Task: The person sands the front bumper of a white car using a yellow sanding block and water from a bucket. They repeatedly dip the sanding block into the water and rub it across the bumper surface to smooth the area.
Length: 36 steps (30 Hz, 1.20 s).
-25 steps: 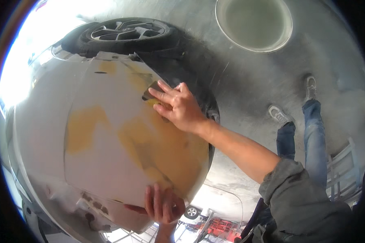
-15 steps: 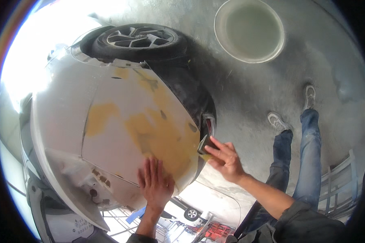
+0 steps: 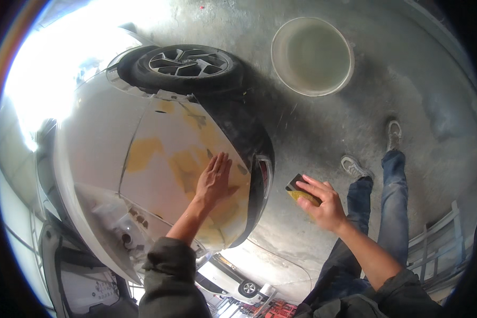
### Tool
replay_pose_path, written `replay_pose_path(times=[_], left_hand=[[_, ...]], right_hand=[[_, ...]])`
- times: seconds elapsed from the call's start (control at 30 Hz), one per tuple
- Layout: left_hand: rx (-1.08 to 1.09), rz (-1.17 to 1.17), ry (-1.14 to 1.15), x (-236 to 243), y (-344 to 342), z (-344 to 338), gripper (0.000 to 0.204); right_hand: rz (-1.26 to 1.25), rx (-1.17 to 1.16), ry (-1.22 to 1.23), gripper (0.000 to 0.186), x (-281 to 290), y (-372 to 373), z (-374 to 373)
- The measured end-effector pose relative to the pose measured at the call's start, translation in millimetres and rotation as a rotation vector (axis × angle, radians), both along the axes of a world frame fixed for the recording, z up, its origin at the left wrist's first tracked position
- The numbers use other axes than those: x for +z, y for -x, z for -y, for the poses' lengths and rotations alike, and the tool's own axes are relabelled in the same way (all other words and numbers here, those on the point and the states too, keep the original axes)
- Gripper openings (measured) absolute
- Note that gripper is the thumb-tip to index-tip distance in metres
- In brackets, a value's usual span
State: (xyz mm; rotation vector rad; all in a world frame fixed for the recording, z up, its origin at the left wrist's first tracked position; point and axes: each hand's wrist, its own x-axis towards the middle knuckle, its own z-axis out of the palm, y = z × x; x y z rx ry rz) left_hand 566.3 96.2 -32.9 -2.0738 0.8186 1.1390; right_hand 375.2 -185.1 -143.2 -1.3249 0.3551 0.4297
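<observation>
A white car body panel (image 3: 138, 183) with yellow filler patches (image 3: 143, 153) fills the middle left. My left hand (image 3: 214, 184) lies flat on the panel over the patched area, its fingers stretched out and holding nothing. Off the panel to the right, my right hand (image 3: 327, 205) grips a sanding block (image 3: 296, 182). The block is dark on one side and yellow on the other, and it hangs in the air, touching nothing but my fingers. A red-and-clear lamp (image 3: 264, 175) sits at the panel's edge, between the two hands.
A car wheel (image 3: 188, 64) is at the panel's far end. Beyond it to the right, a round white bucket (image 3: 279, 57) of cloudy liquid stands on the concrete floor (image 3: 323, 127). My legs and shoes are at right, beside a metal frame (image 3: 445, 233). Another white car (image 3: 222, 275) shows at the bottom.
My left hand has slid farther up the panel onto the filler area. My right hand has drawn the sanding block away from the panel's edge, to the right. The view has shifted slightly.
</observation>
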Motion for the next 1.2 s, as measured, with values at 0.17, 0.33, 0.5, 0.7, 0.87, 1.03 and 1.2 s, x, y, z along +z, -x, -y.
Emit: replay_pose_path(times=[0.17,0.33,0.5,0.7,0.87,1.03,1.2], left_hand=[[-0.03,-0.043,0.036,78,9,16,0.084],[-0.012,-0.082,0.026,73,-3,18,0.084],[0.067,-0.123,0.041,3,-60,3,0.085],[0.026,0.134,-0.162,-66,-130,-27,0.092],[-0.013,0.185,-0.341,-98,-50,5,0.099],[0.227,0.136,-0.013,-93,20,17,0.085],[0.725,0.256,0.3,-45,34,58,0.052]], right_hand=[[-0.097,0.005,-0.04,0.045,-1,-1,9],[-0.171,-0.015,-0.187,0.051,-1,-6,8],[-0.2,-0.01,-0.159,0.054,-9,-23,7],[-0.282,-0.192,-0.211,0.055,-58,-55,16],[-0.255,-0.221,-0.017,0.056,-123,-109,20],[-0.209,-0.103,0.243,0.068,-204,-207,39],[0.062,0.341,0.708,0.066,-331,-285,69]])
